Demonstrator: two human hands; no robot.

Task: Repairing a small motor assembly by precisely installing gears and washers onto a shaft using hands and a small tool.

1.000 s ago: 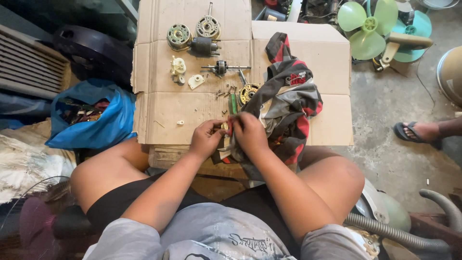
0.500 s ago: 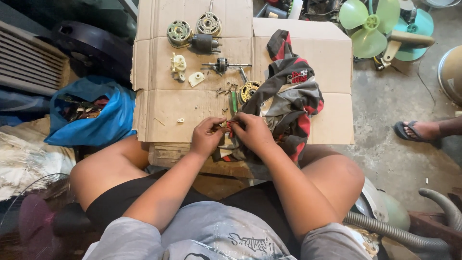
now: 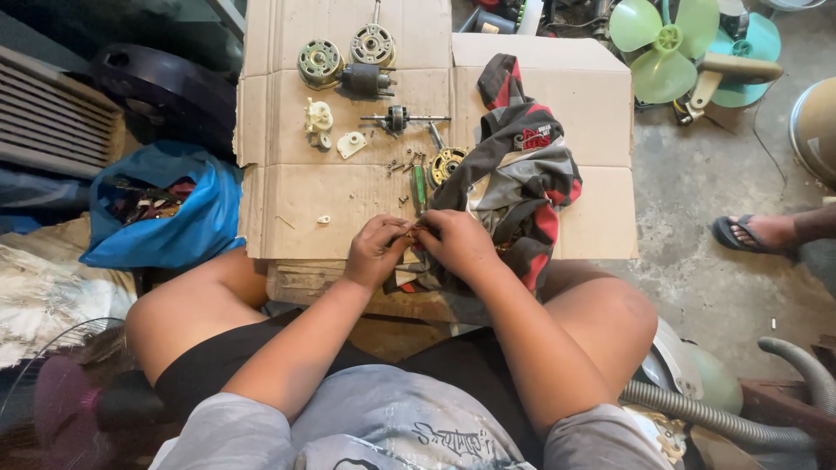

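Coppery small part [image 3: 413, 230] pinched between both hands' fingers [image 3: 394, 237].

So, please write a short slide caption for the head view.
Both hands, left hand and right hand, pinch a small part over cardboard strewn with fan motor pieces.

The person wears a pale grey T-shirt [image 3: 392, 426] with dark scrawled lettering at six o'clock, and what look like black shorts [image 3: 218, 365]. Both forearms are bare, and the left hand [image 3: 376, 251] and right hand [image 3: 459, 244] carry no gloves.
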